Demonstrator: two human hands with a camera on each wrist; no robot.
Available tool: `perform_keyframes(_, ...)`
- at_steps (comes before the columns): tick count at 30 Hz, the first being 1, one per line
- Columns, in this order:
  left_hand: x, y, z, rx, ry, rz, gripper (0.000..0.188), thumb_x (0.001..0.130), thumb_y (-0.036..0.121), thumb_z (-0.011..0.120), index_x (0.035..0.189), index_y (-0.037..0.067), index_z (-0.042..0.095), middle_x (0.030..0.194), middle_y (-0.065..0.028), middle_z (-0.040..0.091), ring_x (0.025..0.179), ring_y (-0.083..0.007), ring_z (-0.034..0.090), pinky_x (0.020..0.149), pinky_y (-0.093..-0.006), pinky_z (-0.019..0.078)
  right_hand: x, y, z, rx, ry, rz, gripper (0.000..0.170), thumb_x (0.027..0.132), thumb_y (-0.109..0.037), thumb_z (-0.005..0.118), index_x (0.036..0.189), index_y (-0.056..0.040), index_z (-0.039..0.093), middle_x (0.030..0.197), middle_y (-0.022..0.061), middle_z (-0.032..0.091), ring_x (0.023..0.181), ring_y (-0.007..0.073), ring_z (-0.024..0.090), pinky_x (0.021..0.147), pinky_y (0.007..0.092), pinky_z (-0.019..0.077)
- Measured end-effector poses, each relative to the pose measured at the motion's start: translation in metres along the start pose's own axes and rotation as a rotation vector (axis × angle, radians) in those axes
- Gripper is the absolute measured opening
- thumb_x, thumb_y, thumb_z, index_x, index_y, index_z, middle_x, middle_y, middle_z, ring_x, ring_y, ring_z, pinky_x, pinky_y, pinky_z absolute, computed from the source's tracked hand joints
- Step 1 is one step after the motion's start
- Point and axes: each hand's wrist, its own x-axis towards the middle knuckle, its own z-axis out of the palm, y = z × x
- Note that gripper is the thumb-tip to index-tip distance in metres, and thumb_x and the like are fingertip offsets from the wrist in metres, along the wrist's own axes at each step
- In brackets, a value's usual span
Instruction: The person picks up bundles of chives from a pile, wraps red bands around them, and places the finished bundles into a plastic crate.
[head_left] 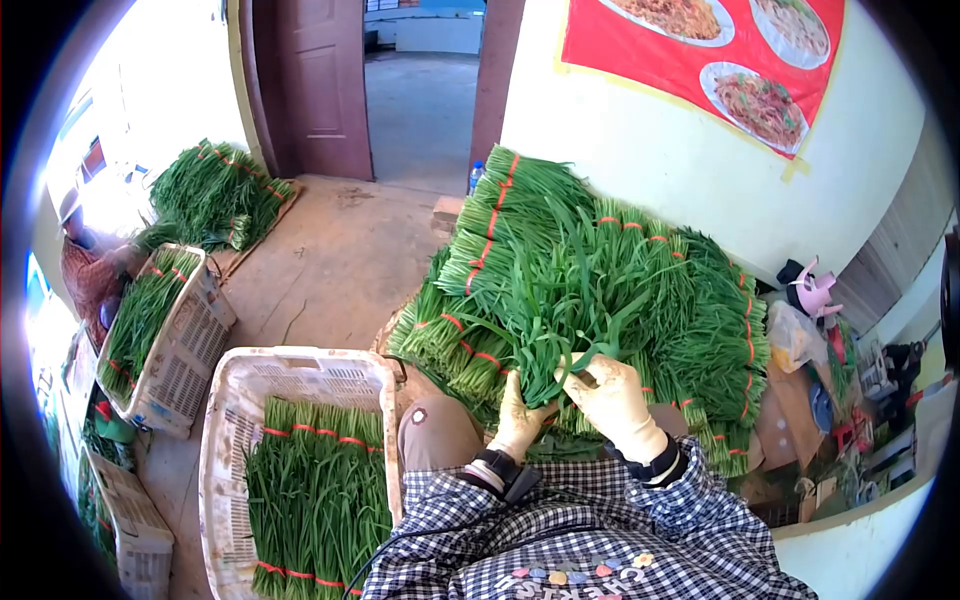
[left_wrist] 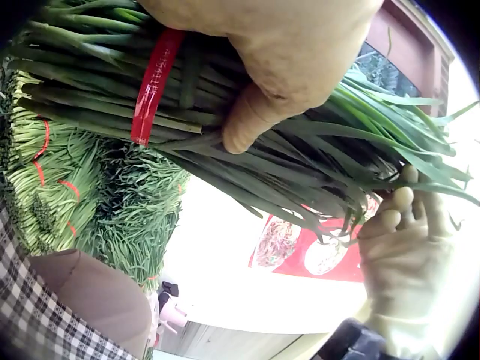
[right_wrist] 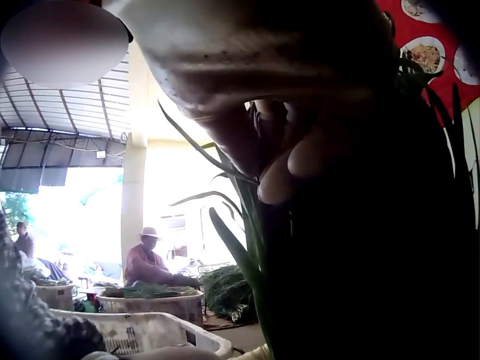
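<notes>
A bunch of long green leafy stalks (left_wrist: 300,161), bound by a red band (left_wrist: 156,86), is gripped by the gloved left hand (left_wrist: 281,52), its thumb across the stalks. In the head view the left hand (head_left: 520,420) is low on the bunch, above the lap. The gloved right hand (head_left: 612,400) is at the leaf end, fingers curled and pinching leaves; the right wrist view shows the right hand (right_wrist: 255,82) with its fingertips on leaves, much of it dark. Beyond the hands lies a big pile of banded bunches (head_left: 600,290).
A white crate (head_left: 215,430) holding banded bunches stands left of the knee. Farther left are another filled crate (head_left: 185,340), a seated person in a hat (head_left: 85,260) and a heap of greens (head_left: 215,195). Bags and a pink item (head_left: 815,292) lie at right.
</notes>
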Motion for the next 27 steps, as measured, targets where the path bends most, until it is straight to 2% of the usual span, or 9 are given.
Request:
perform_keyframes(3,-0.005,-0.007,0.001,0.646,-0.106,0.396,0.040,0.109,0.042,0.053,0.143,0.021,0.056,0.140,-0.0033,0.062,0.128,-0.0250,0.059,0.100,-0.0543,0.0515,-0.011,0.024,0.011,0.134,0.031,0.075,0.018,0.097,-0.003,0.074,0.114,-0.0027,0.071,0.096,0.0030,0.075,0.080,0.0091,0.067,0.071,0.0255,0.0547)
perform_keyframes(7,0.000,-0.009,-0.007,0.739,-0.078,0.400,0.046,0.109,0.047,0.053,0.143,0.017,0.056,0.140,-0.0069,0.062,0.128,-0.0286,0.060,0.102,-0.0618,0.0481,-0.013,0.022,0.009,0.113,0.056,0.069,0.020,0.096,0.000,0.074,0.115,-0.0041,0.071,0.094,0.0034,0.074,0.080,0.0090,0.068,0.069,0.0241,0.0537)
perform_keyframes(9,0.004,-0.009,-0.009,0.217,0.015,0.169,0.048,0.108,0.044,0.057,0.145,0.013,0.055,0.140,-0.0094,0.062,0.128,-0.0318,0.060,0.103,-0.0638,0.0484,-0.014,0.016,0.004,0.147,0.109,0.014,0.019,0.096,0.001,0.074,0.114,-0.0032,0.070,0.095,0.0025,0.071,0.079,0.0093,0.066,0.068,0.0243,0.0533)
perform_keyframes(14,0.008,-0.006,-0.018,-0.171,-0.034,-0.016,0.046,0.105,0.034,0.064,0.145,0.013,0.052,0.142,-0.0097,0.061,0.130,-0.0309,0.059,0.105,-0.0616,0.0505,-0.016,0.021,-0.012,0.256,0.047,0.047,0.019,0.089,-0.003,0.078,0.106,-0.0066,0.070,0.101,0.0074,0.072,0.089,0.0231,0.073,0.080,0.0312,0.0568)
perform_keyframes(16,0.010,-0.012,-0.023,0.714,-0.050,0.414,0.055,0.099,0.012,0.071,0.148,0.011,0.044,0.141,-0.0090,0.059,0.131,-0.0284,0.058,0.105,-0.0553,0.0539,-0.017,0.032,-0.010,0.133,-0.023,0.144,0.017,0.089,-0.006,0.080,0.101,-0.0058,0.068,0.099,0.0057,0.072,0.087,0.0202,0.072,0.079,0.0317,0.0567)
perform_keyframes(17,-0.010,-0.002,0.003,0.766,-0.081,0.442,0.066,0.092,-0.005,0.070,0.149,0.010,0.039,0.141,-0.0072,0.057,0.128,-0.0260,0.059,0.104,-0.0468,0.0563,-0.018,0.029,-0.011,0.496,-0.039,0.313,0.017,0.090,-0.011,0.082,0.097,-0.0063,0.067,0.093,0.0044,0.072,0.082,0.0168,0.070,0.076,0.0315,0.0558)
perform_keyframes(20,-0.004,0.001,-0.006,0.804,-0.058,0.494,0.065,0.094,-0.006,0.068,0.149,0.010,0.038,0.143,-0.0064,0.056,0.125,-0.0256,0.061,0.104,-0.0436,0.0563,-0.023,0.019,-0.027,0.155,-0.125,0.151,0.018,0.090,-0.014,0.083,0.096,-0.0075,0.068,0.085,0.0033,0.071,0.075,0.0144,0.067,0.072,0.0294,0.0540)
perform_keyframes(24,0.002,0.000,-0.006,0.364,-0.036,0.421,0.036,0.101,0.025,0.070,0.133,0.010,0.062,0.132,-0.0077,0.067,0.121,-0.0288,0.064,0.107,-0.0490,0.0516,-0.027,0.019,-0.038,0.146,-0.311,0.332,0.015,0.092,-0.015,0.082,0.095,-0.0074,0.069,0.081,0.0009,0.070,0.069,0.0120,0.063,0.067,0.0279,0.0509)
perform_keyframes(27,-0.007,0.007,0.011,0.507,0.040,0.471,0.035,0.101,0.038,0.069,0.124,0.012,0.069,0.126,-0.0072,0.071,0.119,-0.0299,0.065,0.106,-0.0505,0.0500,-0.040,0.047,-0.025,0.316,-0.310,0.296,0.014,0.096,-0.015,0.077,0.101,-0.0057,0.068,0.083,-0.0002,0.070,0.068,0.0089,0.062,0.064,0.0262,0.0506)
